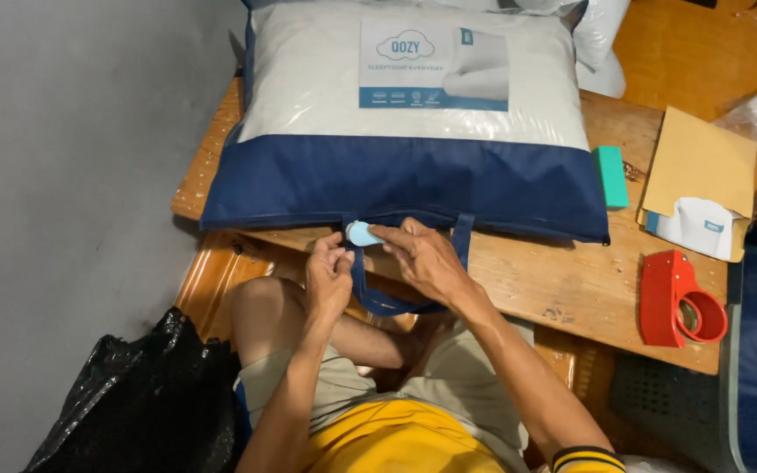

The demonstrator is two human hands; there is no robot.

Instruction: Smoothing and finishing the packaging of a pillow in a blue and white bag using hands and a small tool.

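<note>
Nearest the camera: the person's bare knees and yellow shirt, with a black plastic bag [146, 407] on the floor at their left.

Left hand [328, 278] was pinched around the lower end of a small light-blue tag [362, 234], fingers curled tight. Right hand [424, 257] came in from the other side, fingertips pressing the same tag against the bag's hem. Two-handed grip looked meant to steady the tag right at the near edge of the wooden table [536, 289], where the hem overhangs and both hands can get under it. Could be a sticker or a clip; too small to tell.

The tag sat at the left root of the navy carry handle [396, 302], which hung off the near edge between the hands.

The packaged pillow [413, 105] in its navy-and-clear zip bag lay flat, hem towards the person, filling the table's left and middle.

Right side of the table, kept within reach: red tape dispenser [681, 300] near the front right corner, teal block [611, 175] touching the bag's right end, brown envelope [698, 162] over white printed packets [703, 228] towards the right edge.
</note>
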